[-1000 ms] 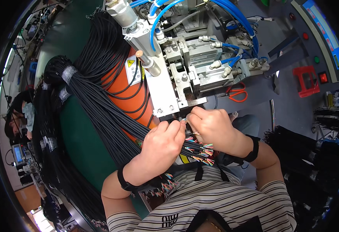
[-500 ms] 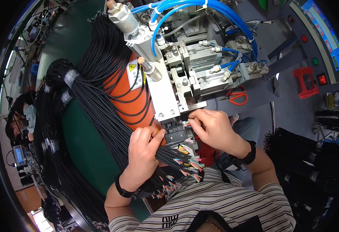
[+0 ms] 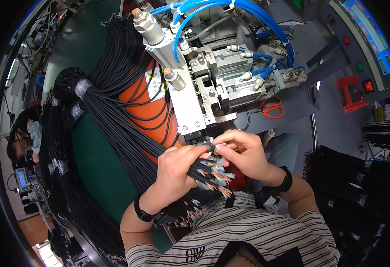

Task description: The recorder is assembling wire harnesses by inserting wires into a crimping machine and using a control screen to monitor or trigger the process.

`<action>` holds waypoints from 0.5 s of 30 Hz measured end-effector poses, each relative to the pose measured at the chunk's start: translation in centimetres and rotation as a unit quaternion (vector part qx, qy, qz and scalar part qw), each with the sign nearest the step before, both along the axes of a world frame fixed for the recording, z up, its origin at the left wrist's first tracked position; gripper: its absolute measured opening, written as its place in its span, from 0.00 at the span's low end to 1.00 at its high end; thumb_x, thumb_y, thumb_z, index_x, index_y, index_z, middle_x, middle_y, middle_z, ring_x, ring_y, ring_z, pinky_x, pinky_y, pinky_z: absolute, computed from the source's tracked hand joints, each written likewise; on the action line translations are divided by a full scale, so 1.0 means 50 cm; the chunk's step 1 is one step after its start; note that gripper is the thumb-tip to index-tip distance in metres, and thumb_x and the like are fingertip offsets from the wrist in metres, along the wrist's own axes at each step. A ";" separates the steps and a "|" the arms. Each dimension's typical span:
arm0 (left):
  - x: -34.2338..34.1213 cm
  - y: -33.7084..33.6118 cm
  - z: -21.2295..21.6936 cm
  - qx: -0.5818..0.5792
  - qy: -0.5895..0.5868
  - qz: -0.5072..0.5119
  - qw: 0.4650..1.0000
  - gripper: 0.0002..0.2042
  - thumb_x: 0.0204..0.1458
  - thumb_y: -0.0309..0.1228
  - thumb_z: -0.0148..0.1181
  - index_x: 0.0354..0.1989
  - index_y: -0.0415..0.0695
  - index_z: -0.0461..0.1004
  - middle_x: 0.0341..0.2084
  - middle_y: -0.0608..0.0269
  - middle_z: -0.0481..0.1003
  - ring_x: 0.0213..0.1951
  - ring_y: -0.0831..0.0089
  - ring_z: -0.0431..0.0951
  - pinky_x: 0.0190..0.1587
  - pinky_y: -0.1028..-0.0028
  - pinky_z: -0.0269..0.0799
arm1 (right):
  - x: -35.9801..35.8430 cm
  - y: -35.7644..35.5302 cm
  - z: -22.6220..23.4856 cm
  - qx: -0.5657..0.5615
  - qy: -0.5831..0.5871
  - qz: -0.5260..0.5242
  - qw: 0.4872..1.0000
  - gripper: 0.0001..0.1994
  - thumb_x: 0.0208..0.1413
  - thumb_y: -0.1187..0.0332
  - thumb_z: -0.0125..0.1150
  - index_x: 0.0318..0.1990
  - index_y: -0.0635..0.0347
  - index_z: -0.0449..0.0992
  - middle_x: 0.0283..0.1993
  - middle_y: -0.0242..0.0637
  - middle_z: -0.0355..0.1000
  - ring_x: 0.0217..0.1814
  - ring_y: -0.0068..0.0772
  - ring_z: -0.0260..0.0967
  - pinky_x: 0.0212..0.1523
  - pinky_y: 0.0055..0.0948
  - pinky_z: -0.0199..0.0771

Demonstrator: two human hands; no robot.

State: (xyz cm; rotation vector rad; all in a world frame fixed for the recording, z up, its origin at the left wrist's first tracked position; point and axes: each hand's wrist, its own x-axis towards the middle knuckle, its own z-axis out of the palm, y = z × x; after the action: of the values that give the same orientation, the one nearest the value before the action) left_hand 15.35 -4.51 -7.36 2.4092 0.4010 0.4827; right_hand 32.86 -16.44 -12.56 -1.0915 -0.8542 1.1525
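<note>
A thick bundle of black cables (image 3: 128,138) runs diagonally toward me, its stripped ends fanning into short coloured wires (image 3: 221,175). My left hand (image 3: 175,171) is closed round black cable near these ends, thumb and forefinger forward. Just to its right, my right hand (image 3: 244,153) pinches the coloured wire ends of a cable, fingertips almost meeting the left ones. Directly beyond both hands stands a pneumatic machine (image 3: 188,107) with a white metal plate and cylinders. Its dark fixture (image 3: 197,137) is partly covered by my fingers.
Blue air hoses (image 3: 248,5) arch over the machine. Orange-handled scissors (image 3: 273,108) lie to its right. A control screen (image 3: 375,40) stands far right, beside red and green buttons. More black cables (image 3: 346,187) hang at right. Another person (image 3: 28,133) is at the far left.
My left hand has moved right, and the coloured wire ends are gathered closer to my right hand. The right hand has come slightly toward me, away from the machine's fixture.
</note>
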 end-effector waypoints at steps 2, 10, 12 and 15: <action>0.004 0.005 -0.008 -0.020 0.004 -0.009 1.000 0.20 0.35 0.22 0.68 0.42 0.38 0.78 0.31 0.57 0.79 0.32 0.63 0.81 0.33 0.64 0.70 | 0.005 0.004 0.004 0.028 -0.031 0.005 0.999 0.09 0.63 0.81 0.58 0.49 0.71 0.76 0.38 0.38 0.76 0.30 0.17 0.72 0.31 0.15 0.71; 0.014 -0.020 -0.007 0.156 -0.056 -0.010 0.986 0.19 0.37 0.21 0.65 0.43 0.37 0.78 0.32 0.60 0.78 0.29 0.64 0.78 0.32 0.66 0.67 | 0.027 0.013 0.014 -0.072 0.225 0.083 0.968 0.07 0.62 0.79 0.58 0.47 0.65 0.74 0.31 0.28 0.73 0.23 0.08 0.63 0.23 0.12 0.58; 0.013 -0.025 -0.011 0.166 -0.062 -0.015 0.984 0.19 0.38 0.22 0.65 0.44 0.37 0.78 0.32 0.60 0.78 0.28 0.64 0.76 0.33 0.66 0.66 | 0.011 0.012 0.017 -0.008 -0.006 0.011 1.000 0.06 0.63 0.80 0.57 0.46 0.65 0.73 0.31 0.26 0.71 0.26 0.07 0.61 0.25 0.11 0.58; 0.016 -0.024 -0.009 0.157 -0.060 -0.015 0.986 0.20 0.38 0.23 0.66 0.45 0.37 0.78 0.32 0.60 0.78 0.28 0.64 0.76 0.34 0.66 0.66 | 0.017 0.013 0.025 -0.010 -0.073 0.022 0.997 0.06 0.62 0.80 0.57 0.44 0.64 0.72 0.30 0.24 0.70 0.27 0.06 0.60 0.26 0.11 0.58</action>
State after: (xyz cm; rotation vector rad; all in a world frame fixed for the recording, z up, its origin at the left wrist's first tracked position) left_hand 16.14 -5.73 -7.80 2.6646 0.2493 0.7206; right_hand 33.68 -15.78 -11.31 -1.1903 -0.9855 1.1296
